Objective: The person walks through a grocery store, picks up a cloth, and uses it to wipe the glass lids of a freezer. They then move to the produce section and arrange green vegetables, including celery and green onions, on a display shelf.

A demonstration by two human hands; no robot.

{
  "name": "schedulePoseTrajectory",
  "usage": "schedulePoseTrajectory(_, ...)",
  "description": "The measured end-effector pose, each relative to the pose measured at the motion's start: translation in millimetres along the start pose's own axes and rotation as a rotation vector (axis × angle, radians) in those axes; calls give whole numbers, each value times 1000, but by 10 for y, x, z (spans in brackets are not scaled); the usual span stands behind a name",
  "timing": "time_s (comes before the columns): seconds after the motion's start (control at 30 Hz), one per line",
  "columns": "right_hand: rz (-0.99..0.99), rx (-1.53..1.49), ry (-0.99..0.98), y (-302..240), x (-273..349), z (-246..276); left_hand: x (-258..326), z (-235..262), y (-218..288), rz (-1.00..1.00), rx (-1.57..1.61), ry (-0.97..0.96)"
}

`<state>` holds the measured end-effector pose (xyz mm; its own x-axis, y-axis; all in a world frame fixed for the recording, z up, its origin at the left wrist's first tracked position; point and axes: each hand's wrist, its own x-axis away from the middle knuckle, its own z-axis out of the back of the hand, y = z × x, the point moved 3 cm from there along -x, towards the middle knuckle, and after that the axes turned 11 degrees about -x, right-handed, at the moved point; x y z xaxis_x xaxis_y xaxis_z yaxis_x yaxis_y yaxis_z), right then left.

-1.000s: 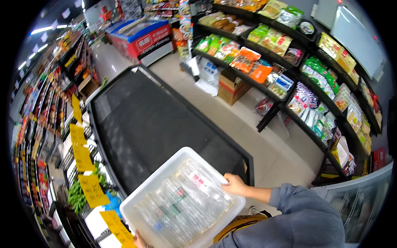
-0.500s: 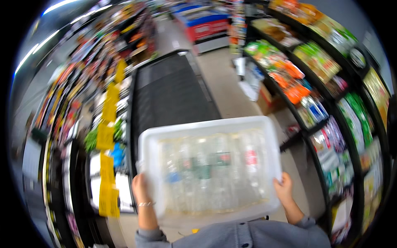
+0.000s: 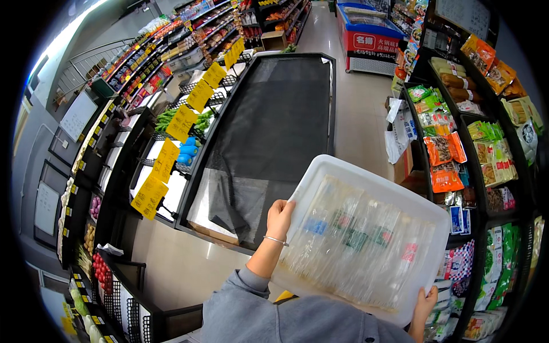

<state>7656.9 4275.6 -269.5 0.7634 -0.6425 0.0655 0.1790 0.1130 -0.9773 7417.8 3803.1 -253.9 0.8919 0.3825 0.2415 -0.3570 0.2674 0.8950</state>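
Observation:
A white plastic tray point(image 3: 430, 235) is held in front of me, turned at a slant toward the right. Several clear plastic packs point(image 3: 349, 237) lie side by side in it, with small blue, green and red labels; their pale, long contents are hard to make out. My left hand point(image 3: 279, 219) grips the tray's left edge, a thin bracelet on its wrist. At the near right corner, my right hand point(image 3: 424, 306) is closed on the rim, its fingers partly hidden.
A long display stand point(image 3: 274, 114) under a black cover lies ahead, the cover folded back at its near end. Left of it are yellow signs point(image 3: 181, 123) and vegetables point(image 3: 166, 120). Shelves of packaged food point(image 3: 443, 151) rise close on the right. A red and blue freezer point(image 3: 370, 37) stands farther off.
My view has swung left, so the tray now appears farther right and slanted instead of level. Both hands keep hold of it. The display stand's near end and folded cover have come into sight.

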Motion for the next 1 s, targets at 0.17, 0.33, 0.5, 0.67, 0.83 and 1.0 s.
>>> schedulePoseTrajectory(0.17,30,-25,41,-79,-760,31,-375,-707,279,38,80,-70)
schedulePoseTrajectory(0.33,53,58,13,-524,-1912,-395,-1026,-1285,604,134,245,-52)
schedulePoseTrajectory(0.5,212,181,-15,-788,-2938,-799,-1707,-1595,1377,83,293,-12)
schedulePoseTrajectory(0.67,91,-48,-84,-882,-4025,-1573,-2442,-1763,1879,24,284,123)
schedulePoseTrajectory(0.83,231,-73,-242,-797,-5522,-2533,-3201,-2008,2198,51,298,284)
schedulePoseTrajectory(1.0,237,10,-438,-1555,-6895,-3576,-3807,-2159,2516,96,314,487)
